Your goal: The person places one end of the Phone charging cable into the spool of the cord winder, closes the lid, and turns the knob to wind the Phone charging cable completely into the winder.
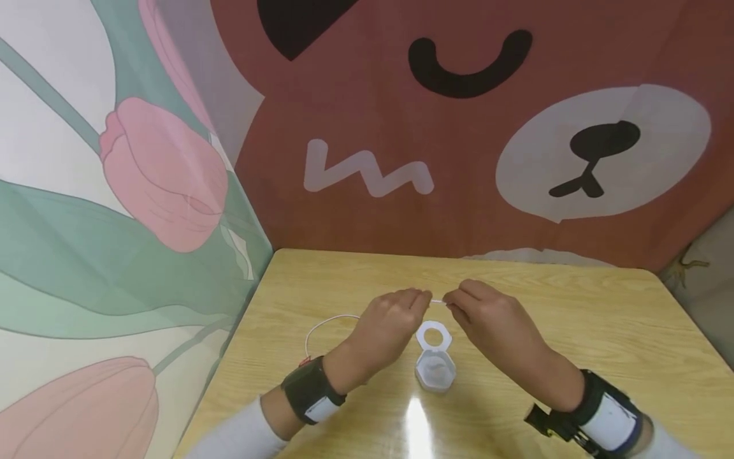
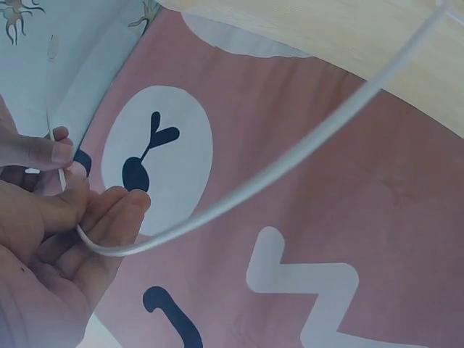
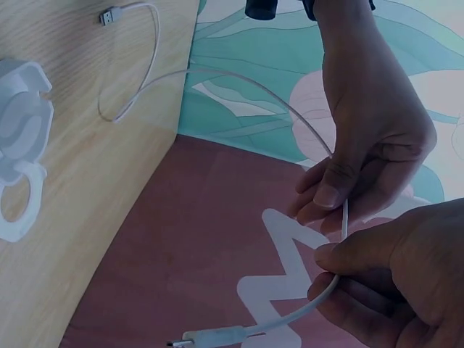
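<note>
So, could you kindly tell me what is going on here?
A person is pinching a white cable with the left hand and right hand, close together above the wooden table. One plug extends beyond the right hand. Below, an untouched white case stands open, its ring-shaped lid folded back.

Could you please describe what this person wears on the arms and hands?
The left hand and right hand are bare. Pale sleeves end behind dark wristbands with white patches; a black device juts from the right one.
</note>
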A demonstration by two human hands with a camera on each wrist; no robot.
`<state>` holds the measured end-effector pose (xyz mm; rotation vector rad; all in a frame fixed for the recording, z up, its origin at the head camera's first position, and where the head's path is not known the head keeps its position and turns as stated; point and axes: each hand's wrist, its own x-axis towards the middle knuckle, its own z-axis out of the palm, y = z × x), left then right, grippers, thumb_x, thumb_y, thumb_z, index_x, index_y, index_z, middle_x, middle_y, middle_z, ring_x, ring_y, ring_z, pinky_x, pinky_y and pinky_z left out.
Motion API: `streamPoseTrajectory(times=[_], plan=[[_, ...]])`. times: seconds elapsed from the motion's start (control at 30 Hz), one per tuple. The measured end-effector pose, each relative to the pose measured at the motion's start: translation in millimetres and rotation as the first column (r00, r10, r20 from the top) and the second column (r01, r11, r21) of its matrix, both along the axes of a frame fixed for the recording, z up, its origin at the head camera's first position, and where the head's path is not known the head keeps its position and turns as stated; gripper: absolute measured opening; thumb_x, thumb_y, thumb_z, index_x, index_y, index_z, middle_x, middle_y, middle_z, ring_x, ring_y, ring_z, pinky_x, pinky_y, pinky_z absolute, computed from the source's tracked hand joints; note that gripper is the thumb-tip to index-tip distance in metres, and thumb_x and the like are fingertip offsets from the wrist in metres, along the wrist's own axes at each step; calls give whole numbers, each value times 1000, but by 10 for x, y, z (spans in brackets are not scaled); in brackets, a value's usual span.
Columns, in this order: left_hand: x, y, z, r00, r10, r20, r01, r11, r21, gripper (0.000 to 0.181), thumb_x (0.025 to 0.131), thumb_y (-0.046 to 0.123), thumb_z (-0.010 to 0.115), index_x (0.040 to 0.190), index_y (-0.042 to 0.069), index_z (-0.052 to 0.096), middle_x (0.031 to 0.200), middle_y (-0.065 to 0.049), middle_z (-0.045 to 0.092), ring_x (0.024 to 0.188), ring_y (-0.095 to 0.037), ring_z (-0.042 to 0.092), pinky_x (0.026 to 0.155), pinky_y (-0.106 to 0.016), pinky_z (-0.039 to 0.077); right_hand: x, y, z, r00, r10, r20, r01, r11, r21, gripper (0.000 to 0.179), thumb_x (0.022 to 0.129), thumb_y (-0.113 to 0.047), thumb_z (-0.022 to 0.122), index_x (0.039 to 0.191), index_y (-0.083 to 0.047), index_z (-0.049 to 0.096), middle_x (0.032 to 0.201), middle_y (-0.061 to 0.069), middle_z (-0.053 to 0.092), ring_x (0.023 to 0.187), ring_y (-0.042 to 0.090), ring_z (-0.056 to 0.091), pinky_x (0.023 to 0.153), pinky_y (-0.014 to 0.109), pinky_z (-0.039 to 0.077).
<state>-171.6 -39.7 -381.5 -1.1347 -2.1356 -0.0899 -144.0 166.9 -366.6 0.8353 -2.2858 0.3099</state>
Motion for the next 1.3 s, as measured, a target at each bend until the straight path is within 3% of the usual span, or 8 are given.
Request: streamPoseTrajectory(times=[0.27,0.5,0.73,0.93,1.3], plan=[[-2,-6,-26,999,-29,23,29,1000,-8,21,89,-5,72,109,4,72,101,-5,78,93,-14,76,78,-21,62,26,-15,4,1000,19,6,-19,1000,-1,25,72,3,88,90,-5,74,82,1,63,70,11,64,56,23,57],[12,-198,-106,995,-31,97,33,999,-11,21,87,-6,73,106,3,72,102,-7,78,94,-15,76,77,-22,63,77,67,-61,997,0,80,-2,1000,17,25,73,2,87,91,-9,74,83,-3,62,68,7,63,56,20,55],[-36,-353,-155,993,-23,117,24,1000,-6,21,86,-8,74,103,3,72,99,-6,78,90,-14,76,73,-21,63,98,220,-138,993,-32,113,31,999,15,27,73,2,87,93,-11,74,84,-5,64,70,7,64,57,22,56],[-77,-458,-145,990,10,139,-9,1000,-12,22,86,-9,74,105,2,72,103,-8,79,94,-15,77,76,-22,63,90,314,-141,992,-54,116,53,998,15,28,72,2,88,93,-12,75,85,-4,65,72,9,65,57,24,57],[-129,-725,-191,975,98,199,-98,995,-11,42,73,-18,78,111,-1,70,105,-13,78,95,-21,77,75,-26,64,103,658,-146,990,-104,93,102,994,29,34,66,4,89,92,-11,74,82,-5,61,66,5,57,52,23,51]])
